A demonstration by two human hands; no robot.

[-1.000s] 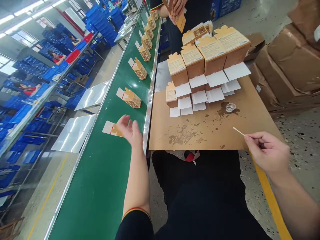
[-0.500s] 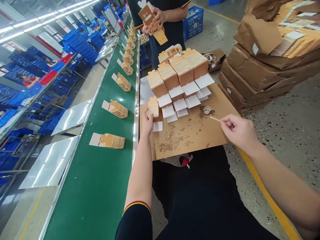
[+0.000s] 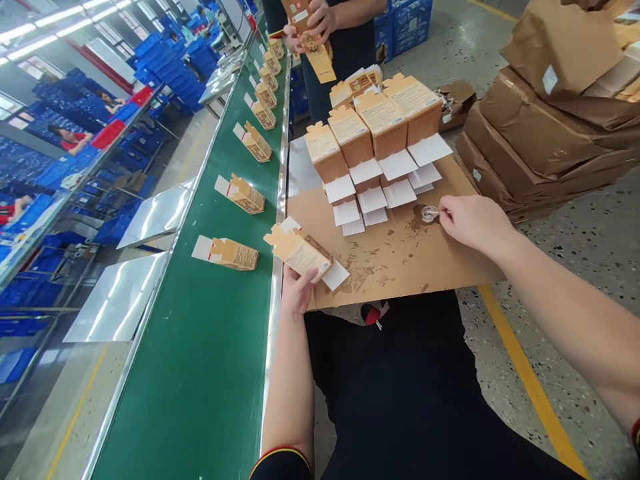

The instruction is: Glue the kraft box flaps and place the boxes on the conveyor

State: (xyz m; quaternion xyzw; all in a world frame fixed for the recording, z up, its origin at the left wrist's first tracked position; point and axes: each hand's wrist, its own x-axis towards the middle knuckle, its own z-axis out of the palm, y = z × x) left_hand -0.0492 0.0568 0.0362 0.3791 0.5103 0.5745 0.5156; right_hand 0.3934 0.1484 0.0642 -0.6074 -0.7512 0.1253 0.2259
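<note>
My left hand (image 3: pixel 296 293) grips a small brown carton (image 3: pixel 299 251) with an open white flap, held tilted over the near left corner of the cardboard sheet (image 3: pixel 445 260) on my lap. My right hand (image 3: pixel 473 220) pinches a thin swab whose tip dips into a small clear dish (image 3: pixel 429 214) on the sheet. Behind the dish stands a stepped stack of brown cartons (image 3: pixel 373 130) with white flaps hanging open toward me.
A green conveyor belt (image 3: pixel 200 373) runs along my left, carrying a row of cartons (image 3: pixel 234 254) lying on their sides. A co-worker's hands (image 3: pixel 320 20) hold a carton at the far end. Wrapped brown bundles (image 3: pixel 550 113) are piled on the floor at right.
My left hand took the front carton from the stack and drew it toward me. My right hand moved the swab forward into the dish.
</note>
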